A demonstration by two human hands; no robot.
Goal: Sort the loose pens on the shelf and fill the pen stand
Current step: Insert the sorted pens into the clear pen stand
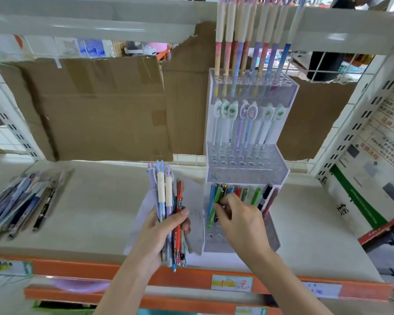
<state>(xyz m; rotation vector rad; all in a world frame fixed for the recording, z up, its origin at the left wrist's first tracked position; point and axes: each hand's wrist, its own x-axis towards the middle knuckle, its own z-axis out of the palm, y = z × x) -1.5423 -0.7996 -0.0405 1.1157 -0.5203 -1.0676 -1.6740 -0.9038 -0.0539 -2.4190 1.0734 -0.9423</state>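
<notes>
My right hand pinches a green pen at the near tier of the pen stand, so I aim its tip straight down a free hole while my left hand grips the bundle of pens, loose pens waiting far left on the shelf.

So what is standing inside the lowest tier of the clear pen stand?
A back row of pens: blue, green, red, black. The right hand pinches a green pen there. Front holes look empty; the hand covers some.
</notes>
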